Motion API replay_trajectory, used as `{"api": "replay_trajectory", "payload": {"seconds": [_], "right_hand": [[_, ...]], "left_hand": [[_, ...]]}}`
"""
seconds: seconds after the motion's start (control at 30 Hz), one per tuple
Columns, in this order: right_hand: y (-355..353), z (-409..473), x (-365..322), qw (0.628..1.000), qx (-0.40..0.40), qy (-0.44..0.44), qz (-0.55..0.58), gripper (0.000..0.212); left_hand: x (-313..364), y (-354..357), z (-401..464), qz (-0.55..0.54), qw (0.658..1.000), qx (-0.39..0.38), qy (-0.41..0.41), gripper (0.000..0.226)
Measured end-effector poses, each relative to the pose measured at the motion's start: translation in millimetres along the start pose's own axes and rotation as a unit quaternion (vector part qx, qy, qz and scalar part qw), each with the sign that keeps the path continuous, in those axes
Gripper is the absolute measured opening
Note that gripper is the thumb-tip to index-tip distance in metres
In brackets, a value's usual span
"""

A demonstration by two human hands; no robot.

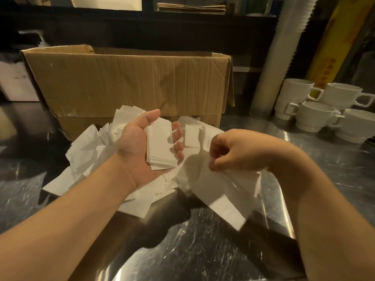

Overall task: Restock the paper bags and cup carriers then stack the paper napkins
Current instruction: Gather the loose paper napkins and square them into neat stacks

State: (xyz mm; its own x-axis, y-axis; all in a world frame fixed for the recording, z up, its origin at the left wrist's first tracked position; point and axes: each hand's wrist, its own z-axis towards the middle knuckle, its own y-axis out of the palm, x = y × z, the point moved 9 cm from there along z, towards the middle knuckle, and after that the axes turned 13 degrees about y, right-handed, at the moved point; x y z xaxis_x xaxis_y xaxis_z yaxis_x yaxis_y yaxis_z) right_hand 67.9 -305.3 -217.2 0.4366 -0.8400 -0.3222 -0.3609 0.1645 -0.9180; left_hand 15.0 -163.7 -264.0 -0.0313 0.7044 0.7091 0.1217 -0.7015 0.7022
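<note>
Here napkin stack (160,147) in left hand (142,147).

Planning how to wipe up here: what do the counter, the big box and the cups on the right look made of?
Counter: apparently stainless steel, glossy, with fine scratches and reflections. Box: brown corrugated cardboard, matte, ribbed and creased. Cups: white, smooth and shiny, probably glazed ceramic.
</note>
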Motion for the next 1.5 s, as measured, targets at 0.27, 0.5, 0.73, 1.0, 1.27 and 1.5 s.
{"api": "replay_trajectory", "payload": {"seconds": [0.27,0.5,0.73,1.0,1.27,1.5], "right_hand": [[-28,1,21,0.901,0.058,0.04,0.429,0.008],[-31,15,45,0.877,0.196,0.117,0.422,0.021],[-27,26,39,0.96,0.175,0.113,0.186,0.03],[-5,10,10,0.996,0.085,0.028,-0.025,0.064],[8,18,1,0.995,0.09,0.01,-0.049,0.065],[5,25,-1,0.995,0.103,0.006,0.0,0.027]], "left_hand": [[3,3,-1,-0.038,0.999,0.005,0.01,0.05],[6,4,-2,-0.049,0.999,0.004,0.017,0.049],[2,2,-2,-0.028,1.0,0.003,0.0,0.05],[2,0,-1,-0.019,1.0,0.002,-0.002,0.051],[0,3,-2,-0.016,1.0,0.006,-0.004,0.051],[0,2,-3,-0.02,1.0,0.015,0.0,0.054]]}}
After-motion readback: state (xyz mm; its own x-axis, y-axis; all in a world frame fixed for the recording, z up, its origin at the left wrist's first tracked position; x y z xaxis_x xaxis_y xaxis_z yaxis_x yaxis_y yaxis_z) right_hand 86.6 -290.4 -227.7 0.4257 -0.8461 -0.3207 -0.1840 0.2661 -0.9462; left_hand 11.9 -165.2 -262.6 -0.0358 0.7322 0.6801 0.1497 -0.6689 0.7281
